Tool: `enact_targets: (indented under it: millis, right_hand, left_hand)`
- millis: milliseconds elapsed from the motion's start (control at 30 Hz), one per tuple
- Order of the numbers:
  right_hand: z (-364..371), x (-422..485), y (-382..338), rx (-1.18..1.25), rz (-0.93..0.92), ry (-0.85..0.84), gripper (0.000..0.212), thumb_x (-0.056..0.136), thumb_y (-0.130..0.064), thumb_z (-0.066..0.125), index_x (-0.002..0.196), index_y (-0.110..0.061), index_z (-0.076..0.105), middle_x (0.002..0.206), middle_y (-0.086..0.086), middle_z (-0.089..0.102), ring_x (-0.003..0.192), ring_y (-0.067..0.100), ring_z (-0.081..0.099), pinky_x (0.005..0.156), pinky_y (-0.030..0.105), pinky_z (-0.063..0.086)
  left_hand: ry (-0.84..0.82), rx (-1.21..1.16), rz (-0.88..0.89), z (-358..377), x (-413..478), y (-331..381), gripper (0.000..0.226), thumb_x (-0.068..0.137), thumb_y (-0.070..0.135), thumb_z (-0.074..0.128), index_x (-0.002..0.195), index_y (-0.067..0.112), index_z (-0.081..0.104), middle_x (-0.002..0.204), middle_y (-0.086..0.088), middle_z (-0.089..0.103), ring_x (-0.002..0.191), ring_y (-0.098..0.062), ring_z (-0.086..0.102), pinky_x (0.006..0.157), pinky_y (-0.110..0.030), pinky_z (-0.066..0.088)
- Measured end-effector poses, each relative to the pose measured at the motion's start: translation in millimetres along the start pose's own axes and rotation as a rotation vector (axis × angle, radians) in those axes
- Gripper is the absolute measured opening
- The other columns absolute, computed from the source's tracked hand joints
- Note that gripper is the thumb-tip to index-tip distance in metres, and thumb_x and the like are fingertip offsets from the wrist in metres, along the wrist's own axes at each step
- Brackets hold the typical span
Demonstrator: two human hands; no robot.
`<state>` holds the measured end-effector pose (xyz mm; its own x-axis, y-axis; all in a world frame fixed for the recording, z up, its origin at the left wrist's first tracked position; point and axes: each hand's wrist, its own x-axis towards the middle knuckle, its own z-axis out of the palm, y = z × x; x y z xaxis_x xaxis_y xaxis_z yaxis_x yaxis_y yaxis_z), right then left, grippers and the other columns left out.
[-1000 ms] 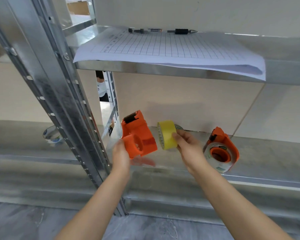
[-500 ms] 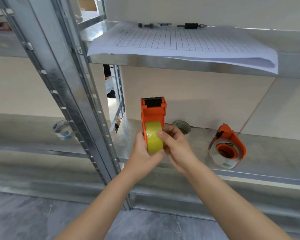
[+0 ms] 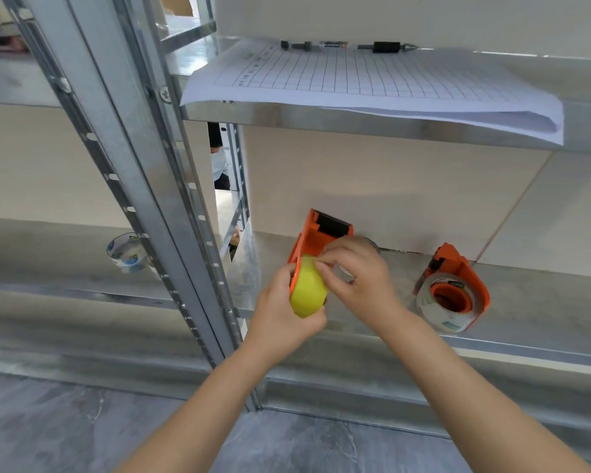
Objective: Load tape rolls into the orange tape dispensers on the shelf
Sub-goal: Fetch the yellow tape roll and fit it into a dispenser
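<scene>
Above the metal shelf, your left hand is gripping the orange tape dispenser with the yellow tape roll seated in it, while your right hand is pinching the roll's top edge, a second, loaded dispenser lying to the right.

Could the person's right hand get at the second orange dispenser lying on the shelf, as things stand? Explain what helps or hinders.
Probably yes. The second dispenser lies in the open on the shelf, just right of the right hand, with nothing between. But that hand is busy at the yellow tape roll.
</scene>
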<state>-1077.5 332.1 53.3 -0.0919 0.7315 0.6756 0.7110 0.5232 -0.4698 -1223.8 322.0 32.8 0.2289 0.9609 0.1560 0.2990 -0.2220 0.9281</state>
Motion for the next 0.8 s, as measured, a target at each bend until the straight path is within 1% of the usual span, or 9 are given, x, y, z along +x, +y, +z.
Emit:
enact_targets:
  millis: [67, 133, 200, 300, 367, 467, 567, 667, 800]
  right_hand:
    - [1.2, 2.1, 1.3, 0.048, -0.005, -0.011, 0.01, 0.08, -0.013, 0.068, 0.074, -0.004, 0.069, 0.077, 0.007, 0.068, 0.077, 0.014, 0.06, 0.072, 0.024, 0.047]
    - [3.3, 4.6, -0.2, 0.148, 0.073, -0.038, 0.009, 0.079, -0.011, 0.067, 0.073, -0.004, 0.069, 0.076, 0.001, 0.065, 0.076, 0.007, 0.057, 0.07, 0.017, 0.045]
    - [3.4, 8.8, -0.1, 0.142, 0.114, -0.056, 0.011, 0.077, -0.01, 0.066, 0.069, -0.004, 0.068, 0.072, 0.003, 0.067, 0.072, 0.012, 0.058, 0.069, 0.021, 0.044]
    - [-1.4, 18.3, 8.7, -0.022, 0.14, -0.049, 0.015, 0.077, -0.014, 0.067, 0.063, -0.007, 0.066, 0.069, 0.008, 0.068, 0.068, 0.025, 0.059, 0.068, 0.034, 0.044]
    - [-4.9, 22.4, 13.4, -0.064, 0.256, -0.049, 0.015, 0.078, -0.012, 0.068, 0.063, -0.008, 0.065, 0.069, 0.005, 0.065, 0.072, 0.027, 0.057, 0.069, 0.033, 0.041]
    - [-8.2, 25.6, 18.9, 0.019, 0.423, -0.041, 0.015, 0.082, -0.01, 0.063, 0.067, -0.007, 0.065, 0.072, -0.001, 0.059, 0.074, 0.019, 0.054, 0.065, 0.027, 0.035]
    - [-18.2, 34.2, 27.3, 0.209, 0.58, 0.068, 0.022, 0.087, -0.014, 0.059, 0.065, -0.016, 0.06, 0.078, -0.002, 0.064, 0.075, 0.01, 0.059, 0.063, 0.021, 0.043]
    - [-19.7, 37.9, 33.3, 0.249, 0.597, 0.037, 0.026, 0.088, -0.017, 0.058, 0.064, -0.026, 0.059, 0.078, -0.012, 0.066, 0.077, -0.001, 0.061, 0.062, 0.005, 0.044]
    - [-16.6, 42.7, 45.9, 0.326, 0.691, 0.119, 0.026, 0.087, -0.018, 0.058, 0.062, -0.023, 0.059, 0.066, -0.016, 0.062, 0.06, -0.01, 0.057, 0.065, 0.016, 0.044]
  left_hand:
    - [0.026, -0.022, -0.03, 0.2, -1.5, -1.1, 0.043, 0.056, 0.034, 0.072, 0.09, 0.045, 0.05, 0.079, 0.014, 0.063, 0.067, 0.008, 0.058, 0.052, -0.005, 0.042]
    - [0.057, -0.023, -0.049, -1.5, -0.9, -2.8, 0.042, 0.052, 0.04, 0.075, 0.087, 0.043, 0.051, 0.08, 0.014, 0.063, 0.068, 0.009, 0.058, 0.054, -0.005, 0.043]
    - [0.064, -0.014, -0.061, -2.5, -0.8, -3.3, 0.043, 0.053, 0.037, 0.08, 0.085, 0.041, 0.051, 0.08, 0.014, 0.063, 0.068, 0.01, 0.057, 0.054, -0.005, 0.043]
    - [0.057, -0.007, -0.075, -1.2, -5.1, -4.4, 0.039, 0.06, 0.025, 0.08, 0.084, 0.037, 0.051, 0.074, 0.011, 0.061, 0.061, 0.009, 0.056, 0.05, -0.005, 0.04]
    - [0.057, -0.004, -0.078, -0.6, -8.1, -5.0, 0.038, 0.06, 0.024, 0.079, 0.084, 0.035, 0.052, 0.073, 0.011, 0.06, 0.059, 0.008, 0.056, 0.049, -0.005, 0.04]
    - [0.035, -0.005, -0.092, -2.4, -9.0, -5.6, 0.04, 0.056, 0.03, 0.08, 0.085, 0.034, 0.053, 0.075, 0.011, 0.063, 0.061, 0.006, 0.057, 0.051, -0.006, 0.042]
    - [-0.003, -0.006, -0.13, -5.2, -10.9, -10.0, 0.041, 0.056, 0.033, 0.081, 0.088, 0.03, 0.055, 0.076, 0.008, 0.064, 0.059, 0.003, 0.057, 0.05, -0.009, 0.043]
    - [-0.006, -0.007, -0.159, -7.1, -13.2, -15.0, 0.041, 0.056, 0.035, 0.08, 0.089, 0.029, 0.056, 0.077, 0.007, 0.064, 0.058, 0.002, 0.057, 0.05, -0.011, 0.043]
    - [-0.019, 0.009, -0.158, -9.2, -11.4, -17.0, 0.038, 0.056, 0.037, 0.081, 0.085, 0.029, 0.058, 0.072, 0.01, 0.062, 0.057, 0.004, 0.057, 0.049, -0.008, 0.042]
